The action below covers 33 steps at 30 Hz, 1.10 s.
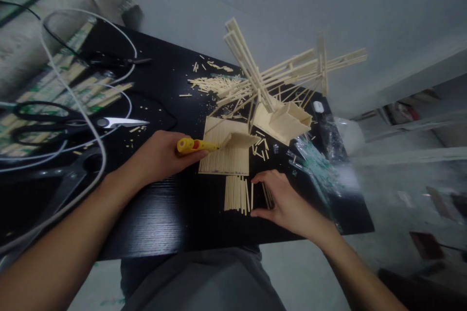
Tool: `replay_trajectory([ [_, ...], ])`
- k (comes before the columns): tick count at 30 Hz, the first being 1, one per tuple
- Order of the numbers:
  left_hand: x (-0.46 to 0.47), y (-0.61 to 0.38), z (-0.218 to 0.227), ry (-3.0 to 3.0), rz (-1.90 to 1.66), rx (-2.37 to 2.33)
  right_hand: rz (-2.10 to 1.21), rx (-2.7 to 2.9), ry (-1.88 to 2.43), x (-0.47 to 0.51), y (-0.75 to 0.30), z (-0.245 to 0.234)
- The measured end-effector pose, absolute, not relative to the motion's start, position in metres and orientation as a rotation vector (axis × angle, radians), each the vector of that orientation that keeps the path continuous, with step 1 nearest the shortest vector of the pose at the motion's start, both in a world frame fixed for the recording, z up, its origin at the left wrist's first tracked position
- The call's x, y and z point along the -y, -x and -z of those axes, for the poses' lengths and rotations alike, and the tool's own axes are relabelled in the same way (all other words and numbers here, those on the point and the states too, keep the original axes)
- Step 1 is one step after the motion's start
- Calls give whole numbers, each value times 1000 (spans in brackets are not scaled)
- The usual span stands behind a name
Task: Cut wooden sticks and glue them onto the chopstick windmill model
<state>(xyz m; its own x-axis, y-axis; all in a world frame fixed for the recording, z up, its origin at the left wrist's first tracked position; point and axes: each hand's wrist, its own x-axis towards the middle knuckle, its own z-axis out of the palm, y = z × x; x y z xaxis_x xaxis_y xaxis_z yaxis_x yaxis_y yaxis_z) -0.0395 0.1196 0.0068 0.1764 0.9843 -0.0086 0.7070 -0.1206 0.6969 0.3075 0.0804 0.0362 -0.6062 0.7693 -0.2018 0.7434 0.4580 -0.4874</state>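
Stick pinched by its ends in right hand — left hand clasping yellow tool

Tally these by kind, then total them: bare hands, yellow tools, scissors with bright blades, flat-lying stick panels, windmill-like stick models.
Left hand and right hand: 2
Yellow tool: 1
Bright-bladed scissors: 1
Flat-lying stick panel: 1
Windmill-like stick model: 1
Total: 6
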Motion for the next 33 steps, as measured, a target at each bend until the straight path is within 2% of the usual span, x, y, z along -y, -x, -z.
replay_trajectory([
  [16,-119,34,-3,-1867,-595,-1588,-1193,2262,1312,-77,-311,-36],
  [23,-119,35,-2,-1873,-589,-1555,-921,2057,1181,-113,-279,-53],
  [28,-118,36,-4,-1887,-559,-1532,-616,2193,1025,-143,-245,-53],
  [33,-118,35,-3,-1883,-567,-1520,-487,2327,938,-152,-236,-44],
])
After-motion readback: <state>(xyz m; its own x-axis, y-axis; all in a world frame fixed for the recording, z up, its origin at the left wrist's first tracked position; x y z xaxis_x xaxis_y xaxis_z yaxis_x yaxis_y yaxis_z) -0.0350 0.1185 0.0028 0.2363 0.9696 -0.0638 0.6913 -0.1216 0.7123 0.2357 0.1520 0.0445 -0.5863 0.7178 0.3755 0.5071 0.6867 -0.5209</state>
